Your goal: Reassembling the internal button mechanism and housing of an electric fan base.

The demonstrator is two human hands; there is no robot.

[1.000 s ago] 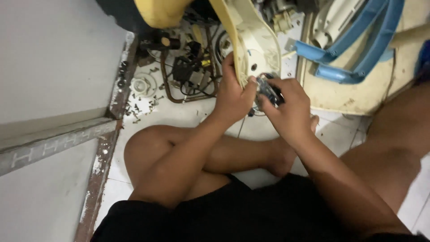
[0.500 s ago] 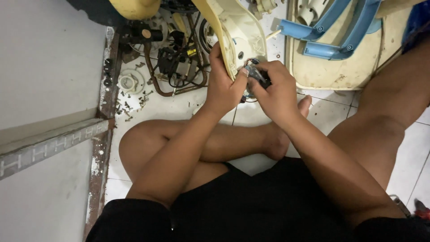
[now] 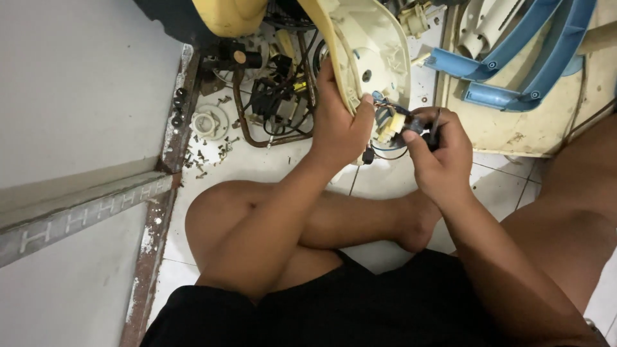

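Note:
I sit cross-legged on a tiled floor. My left hand (image 3: pixel 339 125) grips the lower edge of a cream plastic housing panel (image 3: pixel 373 45) that stands tilted on its rim. My right hand (image 3: pixel 437 151) is closed around a small dark tool, whose tip I cannot see, pressed against a small pale connector block with wires (image 3: pixel 391 125) hanging at the panel's inner side. A short black wire loops down below the block.
A cluster of black electrical parts and a bent copper pipe (image 3: pixel 276 103) lies on the floor left of the panel, with loose screws (image 3: pixel 209 154) beside a metal door track (image 3: pixel 173 128). A cream shell with blue plastic pieces (image 3: pixel 514 71) sits at the right.
The view shifted slightly, and my hands now sit lower and more central. My right hand has drawn a little away from the panel, exposing the pale connector block and wires.

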